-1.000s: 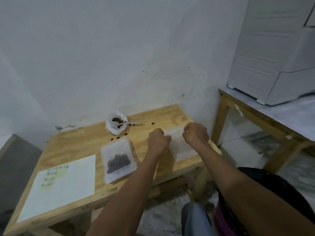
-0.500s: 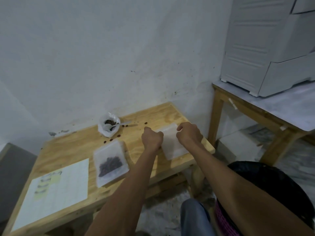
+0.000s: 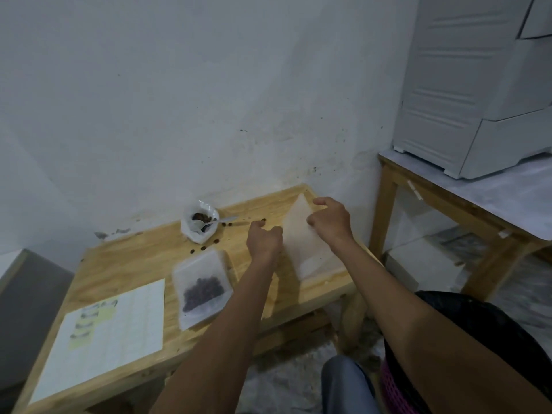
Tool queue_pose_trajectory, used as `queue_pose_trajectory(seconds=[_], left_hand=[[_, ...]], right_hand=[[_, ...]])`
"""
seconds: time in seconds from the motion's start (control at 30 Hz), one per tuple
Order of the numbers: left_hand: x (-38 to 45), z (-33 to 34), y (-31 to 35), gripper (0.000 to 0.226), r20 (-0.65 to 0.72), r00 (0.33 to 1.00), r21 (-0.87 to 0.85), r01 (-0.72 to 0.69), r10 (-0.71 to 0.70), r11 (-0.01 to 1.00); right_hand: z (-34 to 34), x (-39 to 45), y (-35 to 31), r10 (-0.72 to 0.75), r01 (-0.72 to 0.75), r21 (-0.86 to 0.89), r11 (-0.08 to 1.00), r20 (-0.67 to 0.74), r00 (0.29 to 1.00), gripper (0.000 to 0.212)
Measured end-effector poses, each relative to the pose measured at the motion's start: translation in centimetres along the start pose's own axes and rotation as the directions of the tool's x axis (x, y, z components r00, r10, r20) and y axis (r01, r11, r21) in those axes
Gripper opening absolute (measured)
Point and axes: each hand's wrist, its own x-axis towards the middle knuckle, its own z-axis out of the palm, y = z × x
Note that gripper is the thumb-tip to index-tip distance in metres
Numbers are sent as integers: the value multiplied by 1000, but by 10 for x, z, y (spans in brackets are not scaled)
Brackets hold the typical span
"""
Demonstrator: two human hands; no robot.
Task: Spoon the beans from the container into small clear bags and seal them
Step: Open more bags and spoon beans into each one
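Observation:
An empty clear bag (image 3: 304, 243) stands tilted up off the wooden table (image 3: 125, 264), held between both hands. My left hand (image 3: 264, 240) pinches its left edge. My right hand (image 3: 330, 222) grips its right upper edge, index finger stretched out. A filled clear bag (image 3: 201, 286) with dark beans lies flat left of my left arm. The bean container (image 3: 199, 224), a small white crumpled bag, sits by the wall with a metal spoon (image 3: 219, 222) resting in it. Loose beans (image 3: 209, 245) lie scattered around it.
A white gridded sheet (image 3: 104, 330) lies at the table's left front. A second wooden table (image 3: 448, 204) with a white plastic drawer unit (image 3: 478, 85) stands to the right. A dark basket (image 3: 466, 348) sits by my right arm. The wall runs along the table's back.
The empty bag lay flat under both fists earlier; now both hands have lifted its near end so it stands tilted. My right hand's fingers have spread.

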Motion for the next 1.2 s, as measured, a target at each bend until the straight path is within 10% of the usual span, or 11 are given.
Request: queue_pose_trajectory(seconds=[0.2,0.5,0.87,1.2], left_hand=[[-7,-36,37,38,-6,940,-161,-338,342,927],[-11,-119,81,21,8,979,-554,-165,203,816],[-10,-173,60,46,-152,825,-52,-557,545,829],[-5,-174,49,43,-89,693,41,-715,716,698]], right_hand=[[14,-8,-39,-273,252,216,943,76,959,36],[63,-36,-87,-594,566,186,803,190,781,33],[105,-55,-119,-484,429,267,863,192,854,3],[118,-65,-133,-377,298,317,900,224,899,14]])
